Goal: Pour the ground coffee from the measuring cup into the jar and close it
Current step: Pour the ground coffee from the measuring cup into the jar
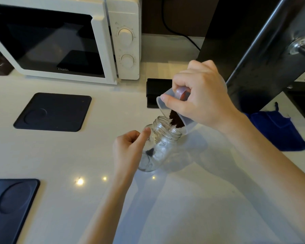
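Observation:
A clear glass jar (161,147) with a threaded open mouth is tilted on the white counter, its mouth up and to the right. My left hand (128,150) grips its left side. My right hand (199,95) holds a translucent plastic measuring cup (165,104) tipped over the jar's mouth. Dark ground coffee (175,119) slides along the cup's lower lip, right at the jar's rim. A small dark heap lies inside the jar. A reddish round piece (182,92) shows through the cup wall; I cannot tell what it is.
A white microwave (63,41) stands at the back left. Two black square mats (53,111) (11,206) lie on the left. A black block (157,93) sits behind the cup. A blue cloth (278,131) lies at the right, below a dark machine (253,50).

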